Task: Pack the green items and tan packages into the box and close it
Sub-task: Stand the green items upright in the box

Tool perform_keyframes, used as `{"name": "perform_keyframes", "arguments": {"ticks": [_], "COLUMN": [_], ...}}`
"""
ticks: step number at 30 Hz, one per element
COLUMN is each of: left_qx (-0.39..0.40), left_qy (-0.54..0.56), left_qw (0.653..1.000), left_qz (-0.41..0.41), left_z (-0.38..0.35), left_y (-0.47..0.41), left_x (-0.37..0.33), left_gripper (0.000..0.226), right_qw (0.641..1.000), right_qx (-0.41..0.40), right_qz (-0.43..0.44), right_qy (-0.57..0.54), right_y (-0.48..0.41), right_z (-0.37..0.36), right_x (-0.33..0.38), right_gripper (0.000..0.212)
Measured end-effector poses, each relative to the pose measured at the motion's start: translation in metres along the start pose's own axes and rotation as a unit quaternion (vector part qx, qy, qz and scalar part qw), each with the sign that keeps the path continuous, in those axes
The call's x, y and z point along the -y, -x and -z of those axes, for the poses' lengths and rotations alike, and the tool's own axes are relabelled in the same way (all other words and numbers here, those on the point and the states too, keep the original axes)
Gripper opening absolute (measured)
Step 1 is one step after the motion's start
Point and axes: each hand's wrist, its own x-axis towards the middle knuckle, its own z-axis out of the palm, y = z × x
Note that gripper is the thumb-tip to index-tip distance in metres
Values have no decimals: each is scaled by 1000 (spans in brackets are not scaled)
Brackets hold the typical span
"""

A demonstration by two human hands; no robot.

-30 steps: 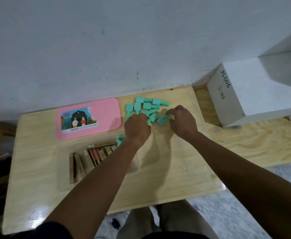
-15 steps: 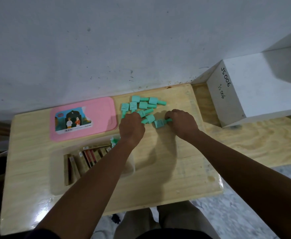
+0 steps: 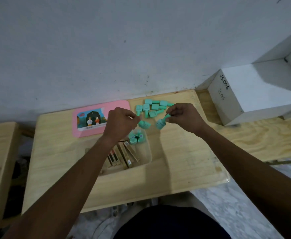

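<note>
Holds a green bottle pinched in the left hand and a second bottle in the right hand — both just beyond the clear box with tan packages inside. Mid-packing — calls next, likely, for lowering both in.

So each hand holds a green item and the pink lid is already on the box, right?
Not quite. The left hand and right hand do each pinch a green item, but the head view shows the pink lid lying flat on the table beyond the box, which is open with tan packages inside.
</note>
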Motion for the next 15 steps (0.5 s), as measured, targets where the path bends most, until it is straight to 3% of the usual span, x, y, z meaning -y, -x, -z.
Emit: {"name": "perform_keyframes", "arguments": {"ticks": [6, 15], "left_qx": [49, 75], "left_qy": [9, 28], "left_qw": [996, 988], "left_qz": [72, 129], "left_z": [30, 7], "left_y": [11, 30], "left_x": [28, 59], "left_gripper": [25, 20], "right_qw": [998, 985], "right_qx": [44, 57], "right_qz": [24, 80], "right_qy": [26, 142], "right_y": [18, 42], "right_z": [-46, -86], "right_x": [25, 19], "right_gripper": [20, 20]}}
